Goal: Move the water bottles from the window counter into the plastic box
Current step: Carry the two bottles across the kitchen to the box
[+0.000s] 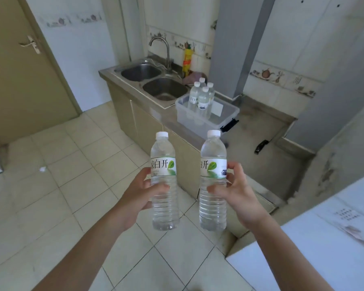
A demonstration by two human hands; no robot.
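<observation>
I hold two clear water bottles upright over the tiled floor, each with a white cap and a green-leaf label. My left hand grips the left bottle around its middle. My right hand grips the right bottle the same way. Ahead of both hands, the clear plastic box stands on the steel counter to the right of the sink. Several more water bottles stand upright in its far left corner.
A double steel sink with a tall tap sits at the counter's left end, with a yellow bottle behind it. A grey pillar rises behind the box. A white counter surface lies at my lower right. A brown door is at far left.
</observation>
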